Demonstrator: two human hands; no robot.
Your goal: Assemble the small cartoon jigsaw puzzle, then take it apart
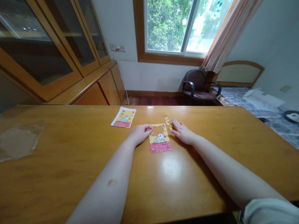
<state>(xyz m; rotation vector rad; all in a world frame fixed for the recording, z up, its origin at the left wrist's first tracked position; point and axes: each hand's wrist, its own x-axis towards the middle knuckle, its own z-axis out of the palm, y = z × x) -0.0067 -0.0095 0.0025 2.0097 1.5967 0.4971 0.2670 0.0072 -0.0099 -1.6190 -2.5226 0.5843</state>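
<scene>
A jigsaw puzzle (pixel 160 146) lies on the table, yellow above and pink below, with a white cartoon animal in the middle. Bare wood shows through a gap in its upper part. At the puzzle's upper left edge is my left hand (pixel 140 133), its fingers bent and pressed together; whatever is between the tips is too small to make out. My right hand (pixel 183 132) rests flat on the right, fingers stretched out, touching or close beside several loose puzzle pieces (pixel 166 120). Some of these pieces are partly hidden by its fingers.
A reference picture (pixel 124 117) with the same design lies behind my left hand. On the table's (pixel 93 149) far left is a clear plastic bag (pixel 21 140). Beyond stand a glass-door cabinet (pixel 86 74), an office chair (pixel 198 84) and a bed (pixel 240 91).
</scene>
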